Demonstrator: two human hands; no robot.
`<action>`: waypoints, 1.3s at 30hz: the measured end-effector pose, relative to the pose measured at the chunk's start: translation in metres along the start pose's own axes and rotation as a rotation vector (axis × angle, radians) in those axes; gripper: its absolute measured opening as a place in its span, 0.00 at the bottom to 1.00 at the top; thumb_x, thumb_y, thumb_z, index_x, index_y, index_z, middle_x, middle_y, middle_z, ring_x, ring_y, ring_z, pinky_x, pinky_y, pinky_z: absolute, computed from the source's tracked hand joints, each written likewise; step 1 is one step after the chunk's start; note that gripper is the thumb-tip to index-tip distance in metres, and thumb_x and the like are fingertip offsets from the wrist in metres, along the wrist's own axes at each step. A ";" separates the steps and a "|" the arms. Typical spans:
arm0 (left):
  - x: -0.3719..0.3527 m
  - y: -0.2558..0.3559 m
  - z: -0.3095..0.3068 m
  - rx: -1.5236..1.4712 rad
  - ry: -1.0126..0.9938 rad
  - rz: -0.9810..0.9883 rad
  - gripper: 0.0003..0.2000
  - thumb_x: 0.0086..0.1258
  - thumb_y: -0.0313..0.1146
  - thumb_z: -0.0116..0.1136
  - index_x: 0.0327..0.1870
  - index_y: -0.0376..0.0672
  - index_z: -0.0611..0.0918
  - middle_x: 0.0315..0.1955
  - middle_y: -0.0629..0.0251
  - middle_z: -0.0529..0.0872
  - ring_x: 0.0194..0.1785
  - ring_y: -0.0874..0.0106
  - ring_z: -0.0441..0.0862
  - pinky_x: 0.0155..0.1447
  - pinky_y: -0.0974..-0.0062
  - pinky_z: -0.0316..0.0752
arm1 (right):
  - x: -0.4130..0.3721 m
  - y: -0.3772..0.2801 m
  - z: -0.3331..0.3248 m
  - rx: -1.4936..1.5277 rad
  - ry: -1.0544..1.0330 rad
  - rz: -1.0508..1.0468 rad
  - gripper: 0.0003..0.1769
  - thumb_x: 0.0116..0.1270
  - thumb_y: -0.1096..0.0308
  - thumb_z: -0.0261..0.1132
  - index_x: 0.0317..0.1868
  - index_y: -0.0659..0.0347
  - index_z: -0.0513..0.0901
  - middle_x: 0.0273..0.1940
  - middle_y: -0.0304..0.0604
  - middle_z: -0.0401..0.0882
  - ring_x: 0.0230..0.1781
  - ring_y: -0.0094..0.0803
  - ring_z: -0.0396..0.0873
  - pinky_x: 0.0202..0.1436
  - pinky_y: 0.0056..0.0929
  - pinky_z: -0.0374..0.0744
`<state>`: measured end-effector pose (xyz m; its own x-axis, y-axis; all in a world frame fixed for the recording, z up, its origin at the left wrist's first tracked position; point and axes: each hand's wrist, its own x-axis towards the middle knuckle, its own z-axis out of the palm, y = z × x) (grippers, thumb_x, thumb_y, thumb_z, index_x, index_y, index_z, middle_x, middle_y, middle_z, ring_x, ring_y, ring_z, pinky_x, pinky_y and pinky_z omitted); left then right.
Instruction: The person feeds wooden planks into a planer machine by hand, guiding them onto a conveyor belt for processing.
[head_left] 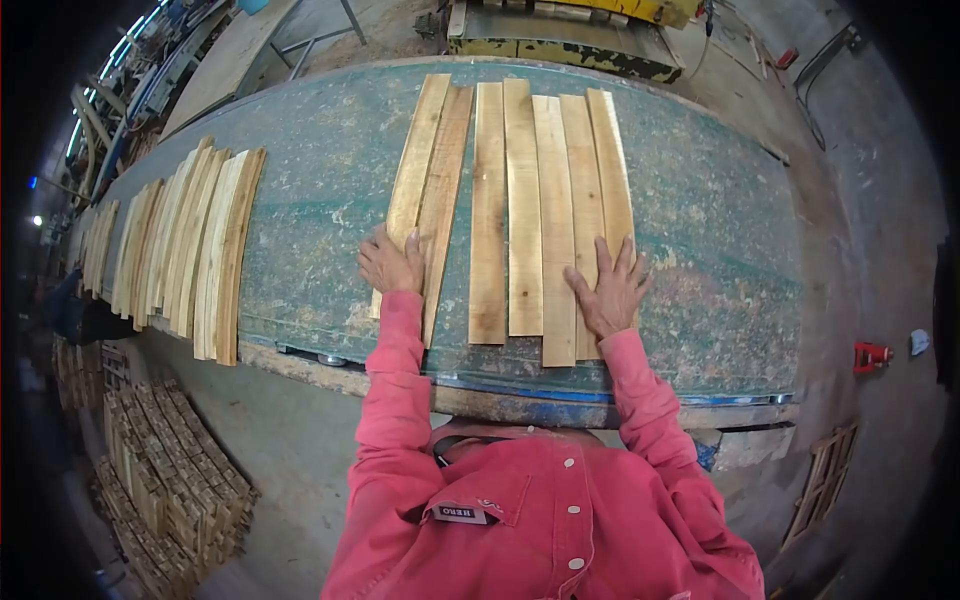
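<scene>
Several wooden boards [488, 220] lie lengthwise, side by side, on the worn green table [330, 200] before me. My left hand [391, 262] rests on the near part of two boards [425, 170] that stand apart from the others on the left, its fingers spread. Over the near ends of the rightmost boards [580, 170], my right hand [609, 288] lies flat with fingers apart. A gap separates the left pair from the board in the middle. The near ends are uneven, one board [557, 300] reaching closest to me.
More boards [190, 240] lie in rows at the table's left. Stacked wood [170, 470] stands on the floor below left. A yellow machine [570, 45] is beyond the table. A red tool-like object [872, 357] and a wooden pallet [820, 480] are at right.
</scene>
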<state>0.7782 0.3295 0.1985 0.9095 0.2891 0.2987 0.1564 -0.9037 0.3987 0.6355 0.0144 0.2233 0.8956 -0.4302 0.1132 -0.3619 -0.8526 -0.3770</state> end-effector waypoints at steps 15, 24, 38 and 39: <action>0.034 -0.056 -0.003 0.084 0.082 0.234 0.23 0.72 0.49 0.64 0.60 0.44 0.84 0.44 0.46 0.80 0.48 0.48 0.77 0.53 0.49 0.73 | -0.003 0.005 0.001 -0.085 0.054 -0.016 0.47 0.65 0.28 0.63 0.79 0.42 0.66 0.83 0.57 0.46 0.80 0.69 0.46 0.75 0.69 0.52; 0.087 -0.132 -0.073 0.384 0.183 0.229 0.16 0.75 0.44 0.60 0.58 0.49 0.85 0.45 0.51 0.83 0.50 0.52 0.80 0.55 0.50 0.72 | -0.004 0.004 0.004 -0.098 0.080 0.009 0.46 0.63 0.29 0.65 0.77 0.41 0.69 0.83 0.54 0.48 0.79 0.68 0.49 0.76 0.66 0.53; -0.040 -0.038 -0.060 -0.654 -0.435 0.309 0.34 0.67 0.50 0.69 0.72 0.46 0.77 0.45 0.50 0.81 0.49 0.50 0.76 0.55 0.53 0.73 | -0.001 0.005 0.008 -0.115 0.093 0.012 0.46 0.63 0.29 0.66 0.77 0.39 0.69 0.83 0.52 0.49 0.79 0.67 0.49 0.75 0.66 0.54; -0.030 -0.042 -0.073 -0.694 -0.473 0.261 0.27 0.71 0.45 0.66 0.66 0.39 0.80 0.44 0.48 0.82 0.47 0.49 0.77 0.52 0.52 0.74 | -0.001 0.005 0.009 -0.116 0.094 0.015 0.46 0.63 0.29 0.66 0.77 0.39 0.69 0.83 0.52 0.49 0.79 0.66 0.49 0.75 0.66 0.53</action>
<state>0.7164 0.3815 0.2359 0.9718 -0.2003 0.1248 -0.2086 -0.4820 0.8510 0.6356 0.0133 0.2135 0.8636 -0.4646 0.1959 -0.4075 -0.8719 -0.2715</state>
